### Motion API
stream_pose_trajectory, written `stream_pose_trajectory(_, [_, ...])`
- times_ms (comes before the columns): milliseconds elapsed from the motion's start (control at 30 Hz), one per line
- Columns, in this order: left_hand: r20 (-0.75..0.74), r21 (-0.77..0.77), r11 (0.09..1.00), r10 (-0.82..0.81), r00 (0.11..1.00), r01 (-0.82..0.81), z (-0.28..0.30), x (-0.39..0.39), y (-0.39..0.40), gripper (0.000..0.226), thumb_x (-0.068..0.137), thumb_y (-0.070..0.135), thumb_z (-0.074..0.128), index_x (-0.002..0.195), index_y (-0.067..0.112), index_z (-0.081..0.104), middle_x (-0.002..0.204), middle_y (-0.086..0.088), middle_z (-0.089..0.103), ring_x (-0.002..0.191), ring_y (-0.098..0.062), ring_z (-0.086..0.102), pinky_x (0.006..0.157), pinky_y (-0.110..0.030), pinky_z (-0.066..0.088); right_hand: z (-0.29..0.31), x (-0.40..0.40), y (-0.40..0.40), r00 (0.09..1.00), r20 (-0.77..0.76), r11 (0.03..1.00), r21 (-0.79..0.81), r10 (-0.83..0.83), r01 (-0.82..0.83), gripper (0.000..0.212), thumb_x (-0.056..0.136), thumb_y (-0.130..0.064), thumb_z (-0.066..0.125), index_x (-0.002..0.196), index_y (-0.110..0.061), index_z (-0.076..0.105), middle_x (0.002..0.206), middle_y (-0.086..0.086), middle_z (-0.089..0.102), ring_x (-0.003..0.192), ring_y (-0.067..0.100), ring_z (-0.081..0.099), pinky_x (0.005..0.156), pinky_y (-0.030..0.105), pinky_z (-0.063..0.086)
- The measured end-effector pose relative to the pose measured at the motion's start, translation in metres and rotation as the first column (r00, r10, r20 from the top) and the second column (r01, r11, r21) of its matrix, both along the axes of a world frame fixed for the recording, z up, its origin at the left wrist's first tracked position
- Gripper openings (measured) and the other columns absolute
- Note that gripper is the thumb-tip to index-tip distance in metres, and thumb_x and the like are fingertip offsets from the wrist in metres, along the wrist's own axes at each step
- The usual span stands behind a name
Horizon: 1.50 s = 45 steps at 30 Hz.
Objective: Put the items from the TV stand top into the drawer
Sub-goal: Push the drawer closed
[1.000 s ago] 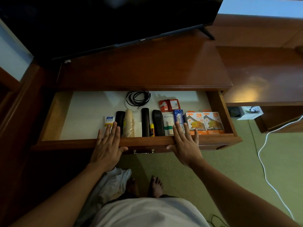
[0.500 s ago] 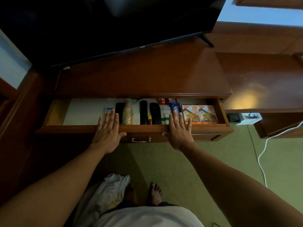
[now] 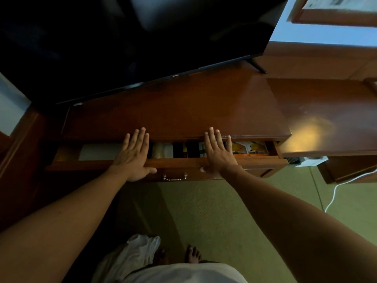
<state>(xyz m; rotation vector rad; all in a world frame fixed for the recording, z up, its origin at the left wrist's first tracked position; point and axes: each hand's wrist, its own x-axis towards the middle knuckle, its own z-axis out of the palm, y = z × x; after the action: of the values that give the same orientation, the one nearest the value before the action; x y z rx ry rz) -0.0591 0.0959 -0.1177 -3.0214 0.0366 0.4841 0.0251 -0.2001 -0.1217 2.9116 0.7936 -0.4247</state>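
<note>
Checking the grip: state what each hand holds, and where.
Nothing is held. Left hand and right hand press flat-fingered on the brown wooden drawer front's top edge.

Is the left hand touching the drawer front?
Touching. The head view shows the left hand lying flat across the top edge of the drawer front, thumb hooked over its face; the right hand presses the same edge.

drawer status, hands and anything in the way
Left hand and right hand flat on drawer front. Drawer nearly shut. Fingertips over the gap.
</note>
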Motion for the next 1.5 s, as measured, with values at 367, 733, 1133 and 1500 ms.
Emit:
stream_pose_trajectory(367, [-0.029, -0.005, 1.000, -0.005, 1.000, 0.004, -0.005, 0.029, 0.013, 0.127, 0.077, 0.084, 0.047, 0.153, 0.012, -0.026, 0.159, -0.010, -0.034, 0.148, -0.031, -0.026, 0.118, -0.045, -0.013, 0.000, 0.036, -0.005, 0.997, -0.039, 0.997, 0.042, 0.063, -0.062, 0.133, 0.076, -0.074, 0.066, 0.156, -0.015, -0.024, 0.162, 0.007, -0.033, 0.149, 0.030, -0.028, 0.122, 0.052, -0.010])
stream_pose_trajectory(733, [0.118, -0.034, 0.995, 0.092, 0.989, -0.089, -0.024, 0.035, 0.005, 0.098, 0.095, 0.067, 0.033, 0.153, 0.010, -0.023, 0.159, -0.013, -0.034, 0.150, -0.030, -0.023, 0.123, -0.047, -0.007, -0.012, 0.036, 0.005, 0.995, 0.078, 0.988, 0.150, -0.056, 0.044, 0.105, 0.091, -0.060, 0.059, 0.161, -0.020, -0.008, 0.167, 0.014, -0.015, 0.154, 0.031, -0.010, 0.125, 0.049, 0.001])
stream_pose_trajectory(1133, [0.187, -0.029, 0.988, 0.151, 0.971, -0.148, -0.030, 0.049, 0.001, 0.096, 0.096, 0.061, 0.038, 0.154, 0.009, -0.018, 0.162, -0.016, -0.024, 0.150, -0.034, -0.020, 0.121, -0.048, -0.009, -0.015, 0.034, 0.022, 0.977, 0.122, 0.976, 0.151, -0.174, 0.155, 0.092, 0.099, -0.052, 0.050, 0.160, -0.013, -0.007, 0.168, 0.011, -0.008, 0.155, 0.030, -0.004, 0.124, 0.053, 0.006])
stream_pose_trajectory(1500, [0.131, -0.071, 0.991, 0.124, 0.984, -0.116, -0.020, 0.067, 0.001, 0.090, 0.099, 0.050, 0.047, 0.156, 0.023, -0.017, 0.162, -0.010, -0.027, 0.149, -0.041, -0.019, 0.121, -0.057, -0.005, -0.008, 0.038, 0.040, 0.970, 0.121, 0.977, 0.059, -0.210, 0.204, 0.089, 0.101, -0.034, 0.053, 0.160, -0.025, -0.013, 0.169, 0.009, -0.008, 0.153, 0.040, 0.003, 0.119, 0.062, 0.019])
